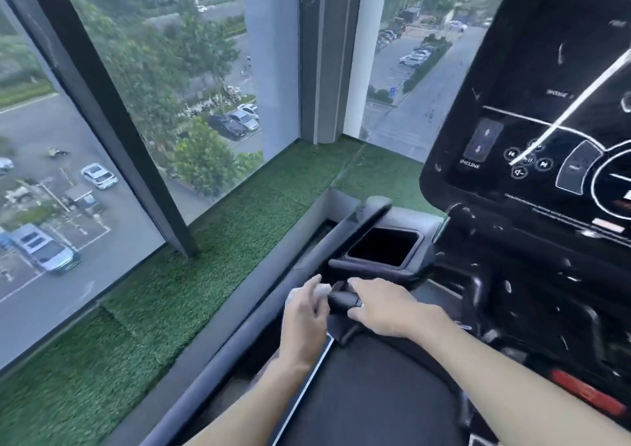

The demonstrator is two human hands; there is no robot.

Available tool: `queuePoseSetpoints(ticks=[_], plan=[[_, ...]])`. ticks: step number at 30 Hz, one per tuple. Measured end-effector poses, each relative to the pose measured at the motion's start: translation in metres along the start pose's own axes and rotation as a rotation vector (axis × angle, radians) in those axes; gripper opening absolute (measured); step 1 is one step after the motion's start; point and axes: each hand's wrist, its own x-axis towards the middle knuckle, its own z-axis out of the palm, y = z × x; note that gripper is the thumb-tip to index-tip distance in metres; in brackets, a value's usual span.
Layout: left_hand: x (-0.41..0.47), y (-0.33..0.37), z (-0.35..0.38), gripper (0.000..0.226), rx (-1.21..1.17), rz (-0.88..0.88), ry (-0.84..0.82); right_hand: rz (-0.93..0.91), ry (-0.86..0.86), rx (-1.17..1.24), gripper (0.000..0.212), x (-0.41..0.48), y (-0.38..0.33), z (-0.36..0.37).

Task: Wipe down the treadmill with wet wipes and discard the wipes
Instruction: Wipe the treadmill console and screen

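Note:
The black treadmill fills the right half of the view, with its console point(546, 131) at upper right and its belt point(368, 394) below. My left hand point(304, 319) holds a white wet wipe point(322, 289) against the near end of the left handrail point(345, 300). My right hand point(386, 312) grips that same black handrail end from the right, fingers curled round it. Most of the wipe is hidden under my left hand.
A rectangular cup holder point(384, 246) sits just beyond the hands. The long left side rail point(218, 360) runs down toward me. Green artificial turf point(191, 268) covers the ledge on the left, up to tall glass windows point(177, 80) over a car park.

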Motion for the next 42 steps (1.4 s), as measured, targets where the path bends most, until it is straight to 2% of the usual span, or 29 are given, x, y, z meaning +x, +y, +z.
queuePoseSetpoints(ticks=[3,8,11,14,17,20,23,27,29,31,33,35,37,42], plan=[[-0.003,-0.015,0.005,0.028,0.152,0.123,-0.031,-0.008,-0.031,0.074,0.057,0.009,0.006,-0.002],[-0.003,-0.022,0.01,0.041,0.186,0.051,-0.03,-0.05,-0.062,0.088,0.081,0.013,0.01,-0.002],[-0.018,-0.003,0.022,0.05,0.104,0.046,-0.103,-0.07,-0.064,0.102,0.085,0.014,0.012,-0.001],[-0.01,-0.004,0.01,0.057,0.213,0.141,-0.15,-0.078,-0.067,0.127,0.087,0.016,0.014,0.0],[0.008,-0.007,-0.003,0.059,0.318,0.071,-0.195,-0.087,-0.06,0.133,0.09,0.016,0.015,0.0],[0.008,0.004,0.001,0.061,0.246,0.06,-0.255,-0.085,-0.058,0.146,0.094,0.015,0.014,-0.003],[0.002,0.012,0.005,0.065,0.203,0.136,-0.336,-0.091,-0.042,0.178,0.103,0.014,0.013,-0.006],[0.021,-0.003,0.002,0.072,0.281,0.153,-0.435,-0.086,-0.016,0.201,0.109,0.011,0.012,-0.01],[0.029,-0.004,0.0,0.073,0.34,0.113,-0.461,-0.06,-0.025,0.2,0.106,0.01,0.011,-0.009],[0.027,0.004,0.002,0.073,0.348,0.117,-0.423,-0.056,-0.021,0.181,0.087,0.011,0.013,-0.007],[0.01,0.01,0.005,0.074,0.288,0.216,-0.373,-0.071,-0.039,0.177,0.07,0.01,0.015,-0.008],[-0.01,0.006,0.005,0.08,0.216,0.338,-0.379,-0.081,-0.075,0.195,0.075,0.006,0.017,-0.011],[-0.017,-0.007,0.002,0.091,0.21,0.388,-0.381,-0.069,-0.096,0.222,0.078,0.004,0.016,-0.015],[-0.019,-0.018,0.013,0.09,0.285,0.191,-0.228,-0.005,-0.115,0.274,0.058,0.007,0.013,-0.015]])
